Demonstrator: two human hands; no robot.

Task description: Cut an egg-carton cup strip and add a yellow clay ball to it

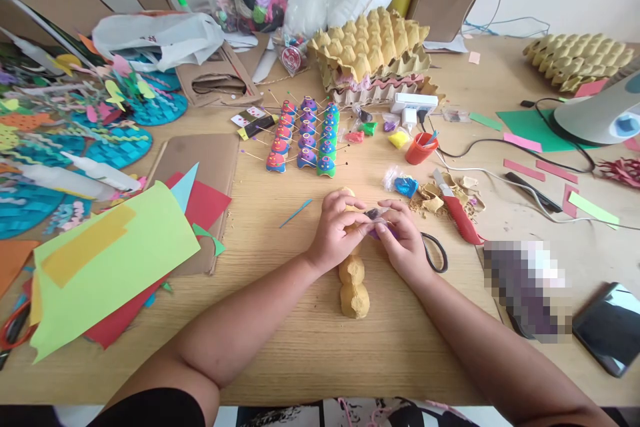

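Observation:
My left hand [340, 223] and my right hand [403, 240] meet at the middle of the table, fingers bent and pinched together. Between their fingertips is a small clear plastic bag [374, 213] with something dark in it. A bit of purple shows under my right fingers; whether it belongs to the bag I cannot tell. Below the hands lies an unpainted egg-carton strip [354, 297], its middle partly covered by them. A thin blue stick [296, 212] lies left of my left hand. Just beyond my right hand is a lump of blue clay [406, 187] in plastic.
Painted egg-carton caterpillars [307, 137] stand in three rows ahead. Stacked egg trays [370, 47] are behind them. A red cup [421, 149], a red-handled knife [460, 217] and cables lie right. Coloured paper [120, 233] covers the left. A black phone [611, 328] lies far right.

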